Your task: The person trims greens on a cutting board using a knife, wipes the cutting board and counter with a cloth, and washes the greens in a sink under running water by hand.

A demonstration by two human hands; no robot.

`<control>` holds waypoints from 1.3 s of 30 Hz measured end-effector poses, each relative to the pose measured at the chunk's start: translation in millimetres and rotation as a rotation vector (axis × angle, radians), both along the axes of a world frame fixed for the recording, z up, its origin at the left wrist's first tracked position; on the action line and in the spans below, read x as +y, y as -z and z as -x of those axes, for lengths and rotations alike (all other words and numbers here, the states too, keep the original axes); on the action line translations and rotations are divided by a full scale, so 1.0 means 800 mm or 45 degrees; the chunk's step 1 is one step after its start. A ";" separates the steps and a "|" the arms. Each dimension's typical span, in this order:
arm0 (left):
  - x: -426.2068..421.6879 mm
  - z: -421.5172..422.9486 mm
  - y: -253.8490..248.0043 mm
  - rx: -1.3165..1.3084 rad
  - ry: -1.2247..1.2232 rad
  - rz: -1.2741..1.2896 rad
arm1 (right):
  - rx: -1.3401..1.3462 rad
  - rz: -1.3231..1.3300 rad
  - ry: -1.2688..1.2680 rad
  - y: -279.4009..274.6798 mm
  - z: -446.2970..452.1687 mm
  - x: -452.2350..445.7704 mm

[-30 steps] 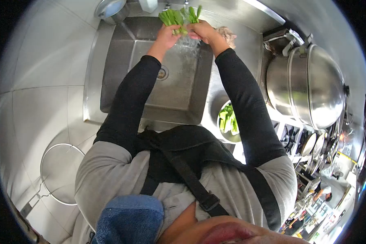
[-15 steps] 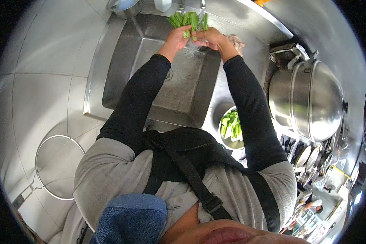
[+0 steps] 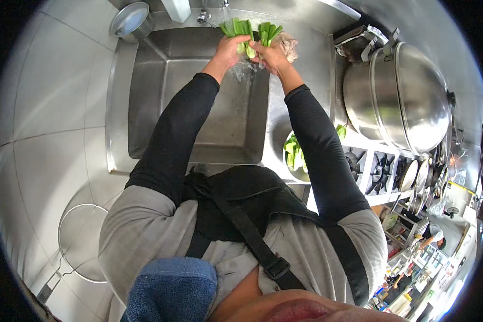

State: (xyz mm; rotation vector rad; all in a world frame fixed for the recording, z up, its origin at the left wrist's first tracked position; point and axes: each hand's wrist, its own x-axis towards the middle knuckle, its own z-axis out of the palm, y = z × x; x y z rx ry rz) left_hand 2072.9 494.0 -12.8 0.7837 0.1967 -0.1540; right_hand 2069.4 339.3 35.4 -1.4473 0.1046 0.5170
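Note:
At the far end of the steel sink (image 3: 212, 131), my left hand (image 3: 229, 50) is closed on leafy greens (image 3: 238, 27), leaves pointing away from me. Close beside it, my right hand (image 3: 271, 56) grips another bunch of greens (image 3: 269, 32). The two hands nearly touch. Water from the faucet (image 3: 226, 4) splashes just below them. A bowl (image 3: 300, 175) holding more cut greens (image 3: 293, 154) stands right of the sink, partly hidden by my right sleeve.
A crumpled cloth (image 3: 286, 46) lies behind my right hand. A metal pot (image 3: 131, 21) stands at the back left corner. A large lidded steamer (image 3: 397, 99) and a stove (image 3: 378, 172) are on the right. A round strainer (image 3: 83, 241) hangs at left. Another person (image 3: 433, 235) is far off.
The greens in my right hand now fan out more visibly beside the left bunch. Both hands remain closed on greens over the sink. The camera view has shifted.

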 end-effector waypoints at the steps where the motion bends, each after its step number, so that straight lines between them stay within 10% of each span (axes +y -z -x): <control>1: 0.004 0.002 -0.003 0.003 0.041 -0.021 | 0.023 0.004 -0.006 -0.003 0.003 0.004; 10: 0.079 0.034 0.015 0.152 -0.466 0.224 | 0.248 -0.214 -0.217 0.024 -0.035 0.056; 15: 0.122 0.042 0.045 0.156 -0.507 0.457 | 0.023 -0.001 -0.712 0.003 -0.040 0.109; 19: 0.135 0.051 0.087 0.358 -0.293 0.522 | 0.014 -0.109 -0.518 0.005 -0.081 0.129; 21: 0.109 0.064 0.071 0.302 -0.190 -0.003 | -2.001 1.078 -1.379 0.055 -0.157 0.117; 24: 0.088 0.055 0.049 0.173 -0.031 -0.077 | -0.336 0.708 -0.721 0.004 -0.115 0.124; 28: 0.063 0.009 0.038 0.224 -0.033 0.001 | -0.809 0.532 -0.562 0.049 -0.120 0.057; 32: 0.044 -0.012 0.020 0.036 0.091 -0.035 | 0.050 -0.280 0.080 0.043 -0.067 -0.007; 39: 0.027 0.007 -0.041 0.129 0.255 -0.493 | -0.153 -0.036 -0.080 0.014 -0.012 -0.001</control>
